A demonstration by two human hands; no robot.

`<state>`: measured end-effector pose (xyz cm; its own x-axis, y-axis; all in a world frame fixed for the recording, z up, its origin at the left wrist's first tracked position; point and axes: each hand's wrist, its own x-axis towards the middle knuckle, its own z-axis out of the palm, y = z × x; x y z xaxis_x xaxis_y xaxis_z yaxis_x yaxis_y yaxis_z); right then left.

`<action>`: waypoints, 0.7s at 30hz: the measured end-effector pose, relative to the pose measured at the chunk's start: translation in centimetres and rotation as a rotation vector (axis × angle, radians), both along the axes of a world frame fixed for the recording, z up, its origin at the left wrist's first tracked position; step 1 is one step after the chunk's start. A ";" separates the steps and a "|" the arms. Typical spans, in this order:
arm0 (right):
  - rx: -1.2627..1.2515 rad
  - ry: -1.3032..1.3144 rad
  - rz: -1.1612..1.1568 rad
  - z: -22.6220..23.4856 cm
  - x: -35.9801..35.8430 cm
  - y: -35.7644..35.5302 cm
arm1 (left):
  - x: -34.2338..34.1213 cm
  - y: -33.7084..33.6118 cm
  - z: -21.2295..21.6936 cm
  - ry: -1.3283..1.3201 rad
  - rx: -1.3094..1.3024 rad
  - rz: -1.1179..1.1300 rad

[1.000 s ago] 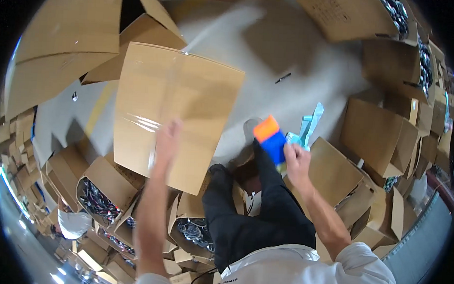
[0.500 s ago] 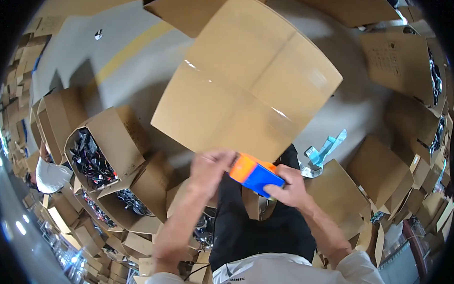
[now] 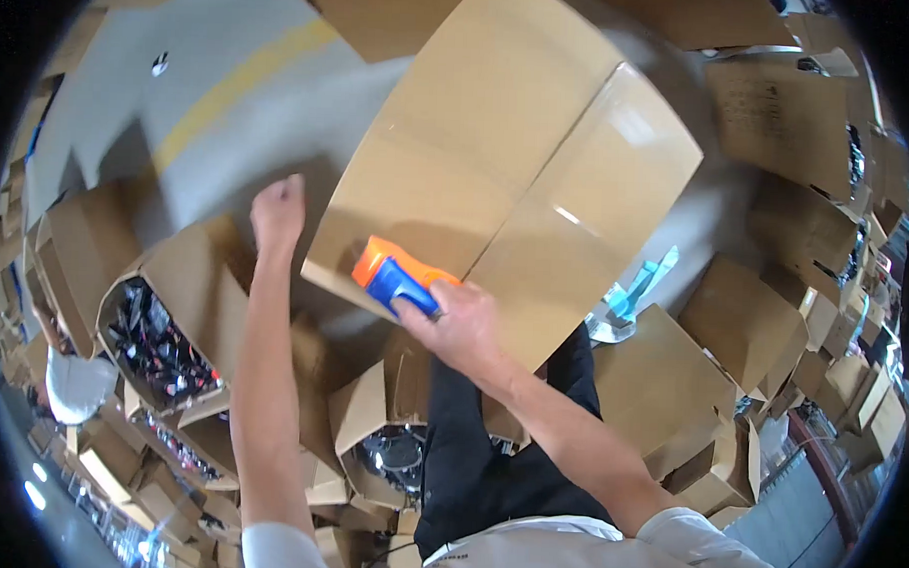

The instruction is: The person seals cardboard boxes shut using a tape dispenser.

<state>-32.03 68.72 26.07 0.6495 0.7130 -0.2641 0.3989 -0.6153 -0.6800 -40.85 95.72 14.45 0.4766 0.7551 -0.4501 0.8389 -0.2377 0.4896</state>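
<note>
A large closed cardboard box (image 3: pixel 540 127) stands in front of me, its top flaps meeting at a seam. My right hand (image 3: pixel 458 324) grips an orange-and-blue hand tool (image 3: pixel 400 279) with a chunky orange front end, held over the near left part of the box top. Its exact kind is unclear. My left hand (image 3: pixel 279 216) is closed in a fist, thumb up, off the box's left edge; whatever it might pinch is hidden. Shiny clear tape (image 3: pixel 567 216) glints on the box top. At its right lies a teal tape dispenser (image 3: pixel 640 287).
An open carton of black packed items (image 3: pixel 157 339) stands at the left, near a person in a white shirt (image 3: pixel 78 386). More open cartons (image 3: pixel 744 314) crowd the right. Another carton (image 3: pixel 394 432) sits by my legs. A yellow stripe (image 3: pixel 241 86) crosses the grey floor.
My left hand has left the tool's front end and swung out to the left past the box. My right hand has moved the tool left and forward over the box.
</note>
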 end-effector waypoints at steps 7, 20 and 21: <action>-0.013 0.232 0.087 4.1 0.1 -1.6 | -1.3 -4.5 6.1 -0.147 -0.011 0.181; -0.530 0.450 -0.857 -10.0 1.7 -24.1 | 5.2 -8.3 10.1 -0.110 0.155 -0.076; -0.507 0.520 -0.948 -9.8 1.3 -24.8 | 6.3 -8.1 13.0 -0.035 0.042 -0.170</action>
<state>-30.71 43.96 16.28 0.5924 -0.2546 -0.7643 -0.6105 -0.7609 -0.2197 -34.51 87.62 27.44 0.6139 0.6802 -0.4006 0.7674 -0.3953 0.5048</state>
